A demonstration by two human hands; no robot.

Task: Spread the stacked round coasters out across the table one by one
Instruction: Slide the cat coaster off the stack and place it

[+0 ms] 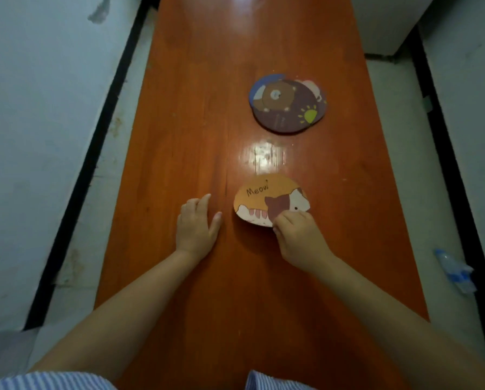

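Observation:
A stack of round coasters (pixel 288 106) lies on the orange wooden table (pixel 196 114), right of centre; its top one is dark purple with a brown bear and a yellow sun, and edges of others stick out beneath. Nearer to me lies an orange coaster (pixel 266 197) with a cat and the word "Meow". My right hand (pixel 299 237) pinches its near edge with curled fingers. My left hand (pixel 197 225) rests flat on the table to the left of that coaster, fingers apart, holding nothing.
The table is long and narrow, with pale floor on both sides and black strips along the walls. A crumpled blue and white plastic bottle (pixel 455 270) lies on the floor to the right. Striped blue cloth (pixel 47 381) shows at the bottom edge.

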